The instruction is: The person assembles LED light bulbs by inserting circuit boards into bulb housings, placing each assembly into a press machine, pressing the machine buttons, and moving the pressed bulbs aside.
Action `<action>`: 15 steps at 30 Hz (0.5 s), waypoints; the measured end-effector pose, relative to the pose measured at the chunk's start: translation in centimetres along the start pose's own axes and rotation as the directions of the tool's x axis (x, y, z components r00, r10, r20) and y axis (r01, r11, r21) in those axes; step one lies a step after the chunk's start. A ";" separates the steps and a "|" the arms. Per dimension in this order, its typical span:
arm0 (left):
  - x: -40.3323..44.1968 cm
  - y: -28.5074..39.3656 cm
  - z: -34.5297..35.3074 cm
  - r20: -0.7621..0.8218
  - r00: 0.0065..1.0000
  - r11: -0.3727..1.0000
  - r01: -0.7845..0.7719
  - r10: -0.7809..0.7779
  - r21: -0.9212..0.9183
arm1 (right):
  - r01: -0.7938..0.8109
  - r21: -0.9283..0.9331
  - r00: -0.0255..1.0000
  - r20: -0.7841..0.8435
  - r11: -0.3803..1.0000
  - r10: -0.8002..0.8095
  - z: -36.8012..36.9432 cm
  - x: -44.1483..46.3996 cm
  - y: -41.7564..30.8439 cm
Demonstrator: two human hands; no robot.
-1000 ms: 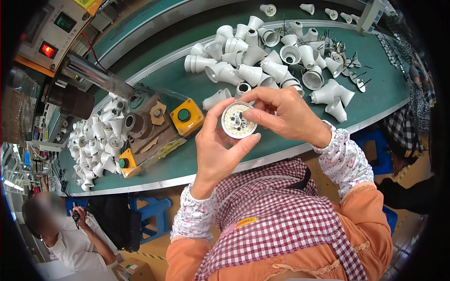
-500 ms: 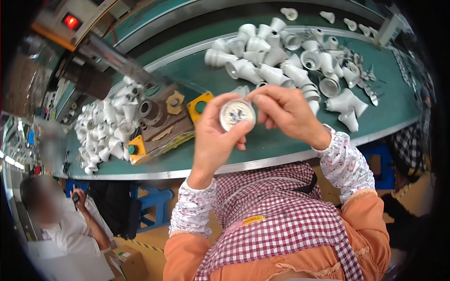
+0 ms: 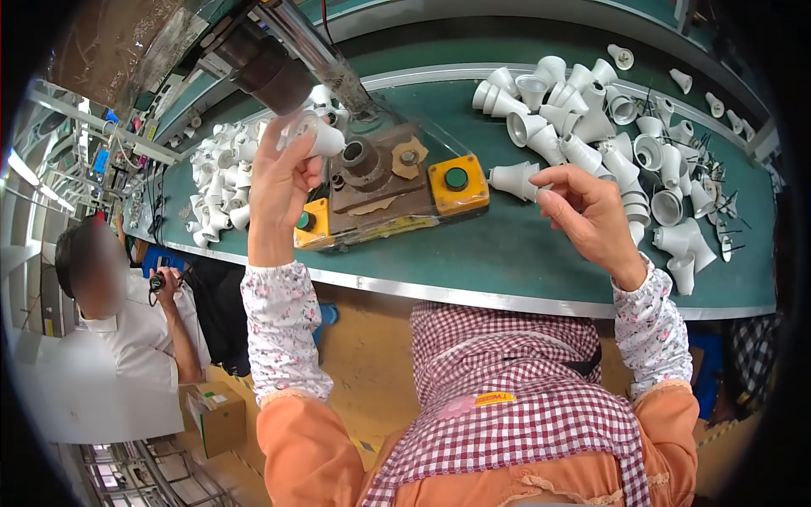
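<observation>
The worker's left hand (image 3: 283, 182) was raised over the left part of the green-topped bench (image 3: 405, 258), fingers and thumb closed around a white bulb housing (image 3: 323, 137). From where I stood, that housing was up beside the press fixture (image 3: 376, 173), near its upright metal collar (image 3: 359, 158) and just below the dark cylindrical press head (image 3: 274, 78). The right hand (image 3: 587, 221) was well apart from it, over the bench to the right of the fixture, with thumb and forefinger curved toward the rim of a second white housing (image 3: 514, 181), which lay on its side. The fingertips were right at that rim, but I could not tell whether they had gripped it.

Between the two hands, a yellow switch box (image 3: 471, 199) with a green button (image 3: 456, 178) sat at the right side of the fixture, and a smaller yellow box (image 3: 314, 230) sat at its left. A heap of white housings (image 3: 221, 182) filled the bench behind the left hand, and more housings (image 3: 621, 160), some nested, lay scattered beyond the right hand, beside small pieces with dark wires (image 3: 725, 241). Off to the left, a person in a white shirt (image 3: 148, 325) held a dark object (image 3: 157, 281) near a cardboard box (image 3: 218, 418).
</observation>
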State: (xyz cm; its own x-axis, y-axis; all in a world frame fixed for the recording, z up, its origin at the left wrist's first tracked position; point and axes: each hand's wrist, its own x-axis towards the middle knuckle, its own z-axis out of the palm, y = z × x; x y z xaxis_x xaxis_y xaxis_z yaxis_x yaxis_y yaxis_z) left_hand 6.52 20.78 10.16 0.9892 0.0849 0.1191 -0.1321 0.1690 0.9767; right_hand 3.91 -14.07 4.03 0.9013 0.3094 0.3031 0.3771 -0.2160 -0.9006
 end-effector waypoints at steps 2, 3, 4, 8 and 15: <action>0.6 0.1 0.5 0.010 0.997 0.992 0.069 -0.070 0.110 | 0.003 -0.018 1.000 0.005 1.000 -0.003 0.0 0.1 0.1; 1.0 -0.1 0.7 0.020 0.995 0.983 0.092 -0.096 0.161 | -0.002 -0.021 1.000 0.007 1.000 0.002 -0.1 0.2 0.0; 1.2 -0.2 0.7 0.027 0.992 0.971 0.114 -0.122 0.212 | -0.007 -0.024 1.000 0.010 1.000 0.007 -0.1 0.3 -0.1; 2.4 0.3 0.0 0.164 0.960 0.929 0.161 -0.225 0.334 | 0.042 -0.040 0.999 0.024 0.998 -0.041 0.5 1.5 0.0; 2.7 -0.2 0.1 0.165 0.962 0.910 0.139 -0.218 0.391 | 0.196 -0.153 0.965 0.206 0.968 -0.163 3.2 5.8 -2.5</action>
State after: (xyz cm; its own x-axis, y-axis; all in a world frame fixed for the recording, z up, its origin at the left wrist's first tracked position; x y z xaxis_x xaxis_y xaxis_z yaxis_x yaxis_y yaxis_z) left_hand 9.18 20.89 10.32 0.9907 -0.1173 -0.0684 0.0415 -0.2182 0.9750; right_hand 7.46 -8.78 7.06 0.7644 0.5243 0.3752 0.5748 -0.2905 -0.7650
